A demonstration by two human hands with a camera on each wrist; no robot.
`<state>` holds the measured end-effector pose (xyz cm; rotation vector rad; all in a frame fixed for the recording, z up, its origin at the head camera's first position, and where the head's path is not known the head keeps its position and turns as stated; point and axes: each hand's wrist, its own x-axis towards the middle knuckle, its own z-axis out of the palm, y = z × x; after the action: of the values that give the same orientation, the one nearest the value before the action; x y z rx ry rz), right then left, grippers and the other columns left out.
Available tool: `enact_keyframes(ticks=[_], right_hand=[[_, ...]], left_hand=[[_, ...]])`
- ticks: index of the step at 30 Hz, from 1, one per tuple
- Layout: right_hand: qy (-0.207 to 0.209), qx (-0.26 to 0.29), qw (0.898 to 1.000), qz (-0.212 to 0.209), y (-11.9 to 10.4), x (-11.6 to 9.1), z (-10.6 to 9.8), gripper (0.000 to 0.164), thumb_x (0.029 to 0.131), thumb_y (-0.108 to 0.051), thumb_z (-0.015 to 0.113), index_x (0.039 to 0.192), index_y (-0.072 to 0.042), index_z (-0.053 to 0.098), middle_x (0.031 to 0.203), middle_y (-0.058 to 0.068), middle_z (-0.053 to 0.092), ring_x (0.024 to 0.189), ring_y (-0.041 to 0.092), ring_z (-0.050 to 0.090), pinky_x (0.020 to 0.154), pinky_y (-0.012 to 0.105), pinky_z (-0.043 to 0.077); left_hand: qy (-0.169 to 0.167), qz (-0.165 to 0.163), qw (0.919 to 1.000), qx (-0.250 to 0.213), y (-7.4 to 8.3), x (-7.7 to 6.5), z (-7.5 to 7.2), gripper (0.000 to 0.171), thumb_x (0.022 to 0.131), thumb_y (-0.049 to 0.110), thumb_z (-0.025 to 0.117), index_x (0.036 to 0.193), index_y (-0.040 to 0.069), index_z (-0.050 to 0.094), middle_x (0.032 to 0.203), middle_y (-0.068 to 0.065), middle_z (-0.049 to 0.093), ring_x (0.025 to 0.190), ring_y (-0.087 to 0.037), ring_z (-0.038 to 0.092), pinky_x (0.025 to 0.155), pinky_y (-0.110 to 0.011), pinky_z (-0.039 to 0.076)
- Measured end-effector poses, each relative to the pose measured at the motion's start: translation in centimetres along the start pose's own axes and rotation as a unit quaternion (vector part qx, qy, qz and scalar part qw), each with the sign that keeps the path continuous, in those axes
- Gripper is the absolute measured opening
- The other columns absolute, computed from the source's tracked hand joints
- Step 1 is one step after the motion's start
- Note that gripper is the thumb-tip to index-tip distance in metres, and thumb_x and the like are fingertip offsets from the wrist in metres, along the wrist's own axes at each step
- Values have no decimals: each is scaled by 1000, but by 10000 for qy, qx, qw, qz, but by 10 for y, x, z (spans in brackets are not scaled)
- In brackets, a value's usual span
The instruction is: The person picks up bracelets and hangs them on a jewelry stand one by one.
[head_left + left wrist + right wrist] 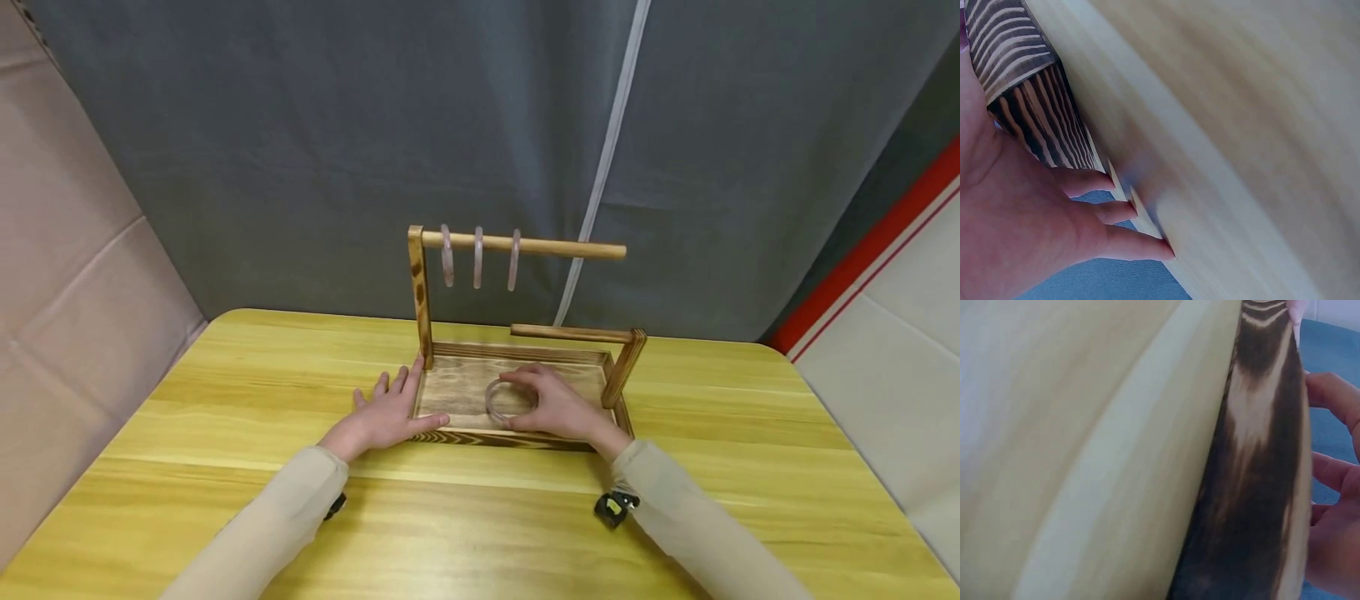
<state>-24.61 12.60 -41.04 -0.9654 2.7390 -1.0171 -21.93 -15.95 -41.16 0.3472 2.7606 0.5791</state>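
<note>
A wooden jewelry stand has a shallow tray base (465, 375), a tall left post (420, 283) with a long upper bar (570, 248), and a shorter right post (626, 367) with a lower bar (562, 333). Three pale pinkish bangles (477, 258) hang from the upper bar. In the tray is another bangle (491, 403), its right side pinched between the thumb and fingers of my right hand (558, 406). My left hand (386, 417) lies spread at the tray's left end; its fingertips touch the tabletop in the left wrist view. The tray's front wall (1260, 456) hides part of the right hand.
The stand sits on a yellow wood-grain table (225, 400), near its far edge. A grey curtain (337, 150) hangs behind, with a pale wall (67, 275) at left and a red-striped white panel (885, 333) at right.
</note>
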Motion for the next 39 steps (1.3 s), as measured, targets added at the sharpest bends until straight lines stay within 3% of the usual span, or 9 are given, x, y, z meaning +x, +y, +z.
enact_keyframes(ticks=[12, 19, 27, 34, 39], right_hand=[[-5, 517, 9986, 72, -20, -2, 0, 70, 74, -26, 84, 135, -5, 57, 127, 18, 51, 85, 27, 54, 66, 31, 47], [49, 636, 9978, 178, -29, -4, -4, 69, 75, -23, 84, 137, -11, 56, 132, 17, 49, 107, 34, 55, 75, 37, 50], [61, 947, 9955, 57, -39, -7, -10, 67, 78, -20, 82, 138, -12, 55, 134, 14, 47, 111, 37, 53, 82, 48, 51], [301, 813, 9962, -95, -47, -10, -16, 67, 75, -16, 84, 136, -9, 57, 133, 14, 48, 111, 37, 53, 81, 42, 52], [332, 741, 9966, -161, -54, -13, -24, 68, 75, -19, 84, 136, -11, 57, 134, 12, 48, 116, 35, 51, 88, 48, 47]], left_hand=[[6, 10, 10000, 19, 2, -1, -2, 106, 87, 71, 47, 155, 13, -9, 157, -26, 10, 139, -53, 5, 97, -78, 1], [2, 20, 10000, 38, 3, -2, -2, 106, 87, 71, 47, 155, 12, -9, 156, -26, 11, 139, -53, 5, 96, -78, 1], [18, 32, 10000, 40, 3, -1, -2, 106, 88, 71, 47, 155, 12, -9, 156, -27, 11, 139, -54, 5, 96, -78, 1], [31, 30, 10000, 50, 4, -3, -3, 106, 88, 71, 48, 155, 12, -9, 156, -27, 12, 139, -54, 6, 96, -78, 2], [34, 24, 9999, 91, 4, -2, -3, 106, 88, 72, 46, 155, 12, -9, 156, -27, 12, 139, -53, 6, 96, -79, 2]])
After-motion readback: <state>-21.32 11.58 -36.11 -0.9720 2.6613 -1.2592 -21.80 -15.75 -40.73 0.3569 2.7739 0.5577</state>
